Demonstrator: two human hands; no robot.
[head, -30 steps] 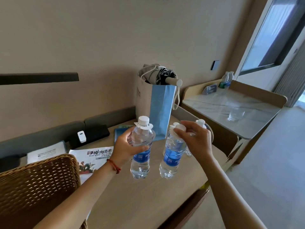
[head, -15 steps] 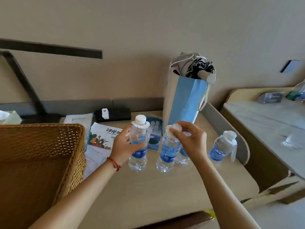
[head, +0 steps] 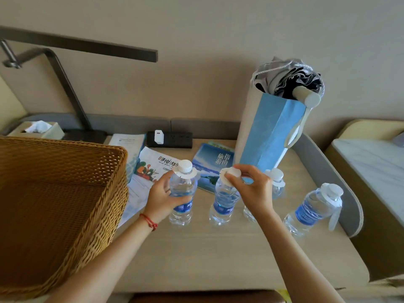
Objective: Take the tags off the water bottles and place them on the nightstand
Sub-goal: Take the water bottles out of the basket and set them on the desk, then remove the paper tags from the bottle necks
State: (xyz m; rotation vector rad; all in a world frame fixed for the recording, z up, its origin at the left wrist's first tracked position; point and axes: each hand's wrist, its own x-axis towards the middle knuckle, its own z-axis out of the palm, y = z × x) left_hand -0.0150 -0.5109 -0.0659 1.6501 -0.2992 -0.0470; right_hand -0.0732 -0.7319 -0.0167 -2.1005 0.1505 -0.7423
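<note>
While my left hand (head: 162, 196) grips one upright bottle (head: 182, 193), my right hand's (head: 254, 189) fingers (head: 231, 179) pinch the tag (head: 226, 179) atop the next bottle (head: 224, 200) mid-counter (head: 218, 254) — I judge straight up frees it.

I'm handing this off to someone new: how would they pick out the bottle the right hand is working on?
Start at the tall blue paper bag on the nightstand. Four water bottles stand in front of it; take the second bottle from the left. It is the only one whose cap is covered by the right hand, which pinches its white tag.
</note>
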